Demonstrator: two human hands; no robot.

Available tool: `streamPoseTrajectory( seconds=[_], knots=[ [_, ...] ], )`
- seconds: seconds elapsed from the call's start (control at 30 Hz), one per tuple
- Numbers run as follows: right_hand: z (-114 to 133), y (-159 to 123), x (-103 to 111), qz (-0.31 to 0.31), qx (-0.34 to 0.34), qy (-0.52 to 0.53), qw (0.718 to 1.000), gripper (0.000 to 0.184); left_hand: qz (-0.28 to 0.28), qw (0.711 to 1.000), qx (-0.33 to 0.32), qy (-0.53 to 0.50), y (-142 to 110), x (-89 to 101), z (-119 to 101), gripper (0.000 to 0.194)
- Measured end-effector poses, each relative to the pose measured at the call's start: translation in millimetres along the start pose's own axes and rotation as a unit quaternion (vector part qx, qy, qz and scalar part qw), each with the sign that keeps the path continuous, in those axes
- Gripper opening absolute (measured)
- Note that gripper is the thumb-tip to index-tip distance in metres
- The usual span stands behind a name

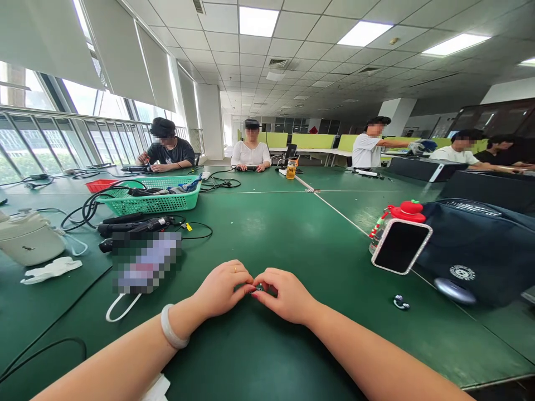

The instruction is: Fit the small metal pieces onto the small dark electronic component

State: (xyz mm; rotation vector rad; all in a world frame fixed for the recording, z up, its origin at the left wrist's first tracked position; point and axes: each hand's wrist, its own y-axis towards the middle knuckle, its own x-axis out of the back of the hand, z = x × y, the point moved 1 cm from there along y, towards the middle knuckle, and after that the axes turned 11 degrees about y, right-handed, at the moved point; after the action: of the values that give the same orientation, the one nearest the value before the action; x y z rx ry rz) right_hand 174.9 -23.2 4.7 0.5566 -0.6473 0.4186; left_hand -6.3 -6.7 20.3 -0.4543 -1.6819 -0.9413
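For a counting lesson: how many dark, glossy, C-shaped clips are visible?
1: the clip on the green tabletop, near the dark-blue fabric bag. The small item between the fingertips may be another; it's mostly hidden.

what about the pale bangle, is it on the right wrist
No, the pale bangle circles the wrist of the left hand.

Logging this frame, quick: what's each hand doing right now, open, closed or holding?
Left hand: pinched closed beside a small dark object; whether it grips it can't be told.
Right hand: closed, holding that object.
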Motion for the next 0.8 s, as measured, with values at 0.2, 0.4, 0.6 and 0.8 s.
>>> streamPoseTrajectory(
  seconds=[0.2,0.4,0.6,0.8],
  knots=[
    [-1,0,0,-0.009,-0.003,-0.002,1.0,0.016,0.005,0.999,-0.032,0.012,0,0.0,-1,0.026],
    [2,0,1,-0.001,0.003,-0.006,1.0,0.014,-0.001,0.999,-0.05,0.003,1,-0.5,0,0.026],
    [-5,2,2,0.01,0.002,-0.001,1.0,0.027,0.005,1.0,0.006,0.004,0,-3.9,3,0.04],
    [-14,4,4,-0.016,-0.07,-0.046,0.996,0.024,0.014,0.997,0.07,0.003,-2,-8.3,7,0.044]
  ],
)
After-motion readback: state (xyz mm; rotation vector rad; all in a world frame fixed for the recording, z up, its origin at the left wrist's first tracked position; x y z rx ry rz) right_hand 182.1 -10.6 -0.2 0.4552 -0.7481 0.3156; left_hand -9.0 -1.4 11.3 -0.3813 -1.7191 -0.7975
